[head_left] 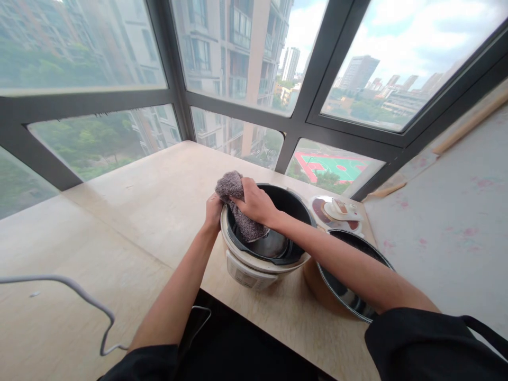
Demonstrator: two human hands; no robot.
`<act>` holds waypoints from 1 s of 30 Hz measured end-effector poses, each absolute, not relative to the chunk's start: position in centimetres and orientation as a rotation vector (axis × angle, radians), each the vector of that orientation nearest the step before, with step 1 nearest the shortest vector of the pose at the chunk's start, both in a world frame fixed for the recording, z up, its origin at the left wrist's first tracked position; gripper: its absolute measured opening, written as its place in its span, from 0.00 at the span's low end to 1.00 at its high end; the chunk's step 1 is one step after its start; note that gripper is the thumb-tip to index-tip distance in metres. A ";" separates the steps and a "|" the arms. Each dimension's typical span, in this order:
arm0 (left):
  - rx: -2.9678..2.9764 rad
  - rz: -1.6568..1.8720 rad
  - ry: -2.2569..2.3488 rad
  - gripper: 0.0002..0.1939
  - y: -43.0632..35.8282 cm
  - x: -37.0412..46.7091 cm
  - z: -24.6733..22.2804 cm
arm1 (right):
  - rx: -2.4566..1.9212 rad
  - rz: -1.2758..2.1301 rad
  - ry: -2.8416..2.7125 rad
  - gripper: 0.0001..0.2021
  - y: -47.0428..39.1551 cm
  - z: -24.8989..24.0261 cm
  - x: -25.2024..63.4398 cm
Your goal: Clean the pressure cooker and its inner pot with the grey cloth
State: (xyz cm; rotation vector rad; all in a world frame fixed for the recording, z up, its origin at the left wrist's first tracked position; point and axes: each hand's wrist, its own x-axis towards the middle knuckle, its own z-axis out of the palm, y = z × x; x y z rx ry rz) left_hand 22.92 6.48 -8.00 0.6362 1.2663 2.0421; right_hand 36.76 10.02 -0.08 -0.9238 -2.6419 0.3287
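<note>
An electric pressure cooker (254, 272) with a pale body and a front control panel stands uncovered on the pale counter. Its dark inside shows, without the inner pot. My right hand (257, 201) is closed on a grey-brown towel (248, 225), pressing it over the left part of the rim, with its lower end hanging inside. At the cooker's left side, my left hand (214, 210) holds the outer edge close to the towel; its fingers are partly hidden. Beneath my right forearm is the inner pot (323, 288), dark inside and bronze outside.
The cooker's lid (337, 211) lies behind the inner pot, near the papered wall (448, 233). Windows with grey frames (238, 108) border the counter (130, 211). A grey cable (79, 291) curls across the left, and the counter's front edge runs below the cooker.
</note>
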 end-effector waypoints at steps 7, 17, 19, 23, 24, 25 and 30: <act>0.583 1.918 1.210 0.23 6.2 23.2 -7.3 | -1.139 -0.168 -2.610 0.16 12.4 0.1 36.6; 0.569 1.907 1.263 0.25 6.3 23.0 -7.6 | -1.482 -0.440 -2.540 0.17 15.1 1.5 41.8; 0.569 1.915 1.250 0.25 6.4 23.0 -7.7 | -1.547 -0.424 -2.541 0.18 15.0 1.9 43.2; 0.571 1.921 1.254 0.25 6.5 23.0 -7.8 | -1.672 -0.379 -2.577 0.20 14.0 3.1 45.3; 0.564 1.924 1.252 0.26 6.6 23.0 -7.9 | -1.691 -0.369 -2.598 0.20 13.6 3.4 45.8; 0.555 1.928 1.247 0.27 6.6 22.9 -7.9 | -1.705 -0.361 -2.619 0.20 13.1 3.7 46.2; 0.524 1.942 1.242 0.28 6.7 23.0 -8.1 | -1.739 -0.268 -2.730 0.22 11.6 4.9 48.4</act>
